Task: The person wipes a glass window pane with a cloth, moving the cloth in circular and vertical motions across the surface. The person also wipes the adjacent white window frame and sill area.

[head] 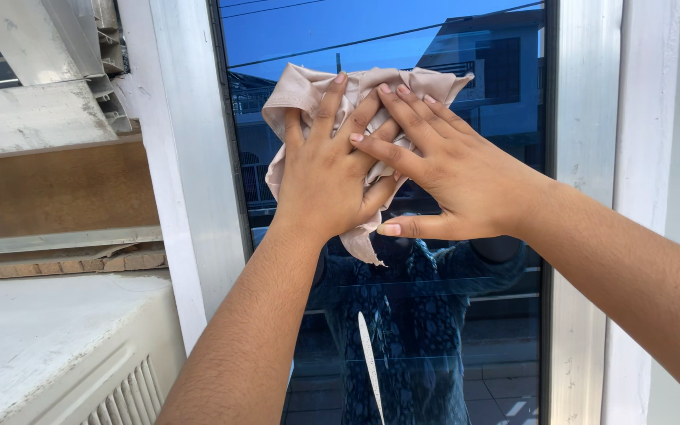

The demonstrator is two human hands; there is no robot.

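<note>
Two bare hands press a beige cloth (356, 118) flat against a dark glass pane (403, 330), in the upper half of the pane, nearer its top edge than its bottom; the left hand (326, 169) lies spread on the cloth, fingers pointing up, grip open and flat, clasping nothing; the right hand (442, 177) overlaps it from the right, fingers slanting up-left, grip open too, palm down on the cloth and the left hand's fingers; to wipe well, even pressure from both palms and the bunched cloth kept flat seem wise; the crumpled cloth runs longest from upper right to a tail hanging at lower left; a white frame (190, 205) borders the pane on the left
</note>
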